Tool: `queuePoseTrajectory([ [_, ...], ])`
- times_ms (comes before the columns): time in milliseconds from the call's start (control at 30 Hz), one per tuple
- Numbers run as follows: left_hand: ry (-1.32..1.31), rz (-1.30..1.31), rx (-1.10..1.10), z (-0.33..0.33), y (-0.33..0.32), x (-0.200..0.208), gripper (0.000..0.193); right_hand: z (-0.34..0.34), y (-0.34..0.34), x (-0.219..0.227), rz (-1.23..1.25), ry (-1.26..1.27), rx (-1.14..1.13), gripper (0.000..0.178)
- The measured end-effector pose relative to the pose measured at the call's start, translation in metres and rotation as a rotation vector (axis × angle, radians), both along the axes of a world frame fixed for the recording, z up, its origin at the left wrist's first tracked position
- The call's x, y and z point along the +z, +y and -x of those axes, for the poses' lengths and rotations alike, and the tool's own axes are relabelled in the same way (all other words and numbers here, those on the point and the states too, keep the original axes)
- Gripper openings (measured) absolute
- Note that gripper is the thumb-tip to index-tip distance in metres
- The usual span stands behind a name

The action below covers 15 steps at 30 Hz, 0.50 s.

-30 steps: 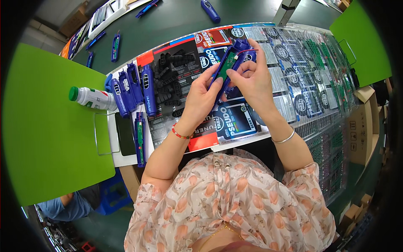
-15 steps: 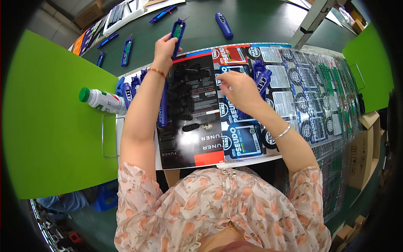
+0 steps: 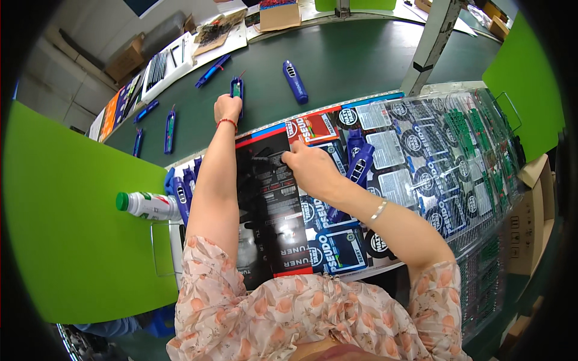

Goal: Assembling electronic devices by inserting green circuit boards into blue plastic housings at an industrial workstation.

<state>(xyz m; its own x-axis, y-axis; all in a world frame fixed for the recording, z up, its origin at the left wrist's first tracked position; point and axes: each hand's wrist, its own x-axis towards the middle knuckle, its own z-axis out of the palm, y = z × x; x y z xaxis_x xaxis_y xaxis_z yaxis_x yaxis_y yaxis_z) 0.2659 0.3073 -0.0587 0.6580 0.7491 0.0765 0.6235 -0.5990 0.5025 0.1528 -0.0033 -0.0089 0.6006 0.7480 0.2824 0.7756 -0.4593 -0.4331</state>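
My left hand (image 3: 227, 109) reaches to the far side of the bench, fingers closed around a long blue plastic half-shell (image 3: 242, 96). Inside that shell a green circuit board (image 3: 237, 90) shows, with a thin wire at its far tip. Bent at the elbow, my right arm brings my right hand (image 3: 312, 168) over the edge of a glossy black printed sheet (image 3: 271, 210). Its thumb and fingertips are pressed together; whatever they may pinch is too small to make out. Blue shell pieces (image 3: 360, 161) lie right of that hand on the printed sheets.
More blue shells lie on the green bench: one closed-looking (image 3: 295, 83), one with a board (image 3: 170, 131). A white bottle with green cap (image 3: 150, 206) stands by the green left panel (image 3: 72, 222). Circuit boards (image 3: 463, 129) cover the right side. A metal post (image 3: 430, 48) rises behind.
The left hand has gone farther out and down to the bench with the blue shell. My right hand has shifted left toward the black sheet's edge. The whole view has tilted farther up.
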Motion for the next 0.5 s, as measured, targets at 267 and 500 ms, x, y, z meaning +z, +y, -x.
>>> queuePoseTrajectory([
  [267, -0.157, -0.569, -0.233, -0.042, -0.076, 0.005, 0.037, -0.031, -0.062, 0.036, -0.397, 0.079, -0.086, 0.013],
  [500, -0.068, -0.114, -0.423, -0.058, -0.121, -0.011, 0.061, -0.031, -0.09, 0.056, -0.514, 0.182, -0.241, 0.012],
])
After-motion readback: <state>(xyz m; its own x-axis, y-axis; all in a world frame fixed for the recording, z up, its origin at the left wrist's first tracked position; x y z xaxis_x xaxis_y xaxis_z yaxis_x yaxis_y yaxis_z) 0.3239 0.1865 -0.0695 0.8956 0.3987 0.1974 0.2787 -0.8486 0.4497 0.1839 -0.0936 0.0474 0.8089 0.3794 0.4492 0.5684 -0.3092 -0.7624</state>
